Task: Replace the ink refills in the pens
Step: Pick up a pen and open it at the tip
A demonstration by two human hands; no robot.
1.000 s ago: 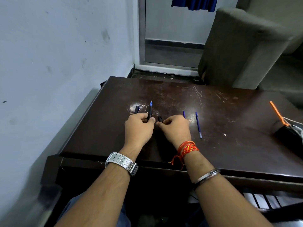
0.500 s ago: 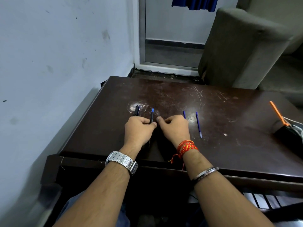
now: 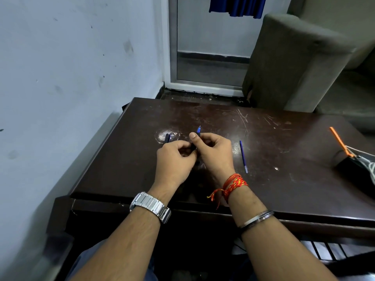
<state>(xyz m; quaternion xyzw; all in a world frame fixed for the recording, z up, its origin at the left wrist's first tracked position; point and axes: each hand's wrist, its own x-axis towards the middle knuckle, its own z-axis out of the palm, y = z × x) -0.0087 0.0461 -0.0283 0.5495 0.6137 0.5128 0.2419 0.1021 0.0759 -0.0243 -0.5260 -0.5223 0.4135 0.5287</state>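
Observation:
A dark pen [image 3: 198,132] with a blue tip pointing away from me is pinched between the fingers of both hands above the dark wooden table [image 3: 284,151]. My right hand [image 3: 215,153] grips its upper part near the tip. My left hand [image 3: 174,161] closes on its lower end, which is hidden by the fingers. A second dark pen [image 3: 167,137] lies on the table just beyond my left hand. A thin blue refill [image 3: 243,156] lies loose on the table to the right of my right hand.
A black object [image 3: 351,165] with an orange stick [image 3: 338,141] and white cord sits at the table's right edge. A grey upholstered chair [image 3: 294,63] stands behind the table. A wall [image 3: 60,78] runs along the left side.
My right hand has moved left and taken hold of the blue-tipped pen's upper part, covering the short refill that showed beside it. The pen's tip now sticks out past my right fingers.

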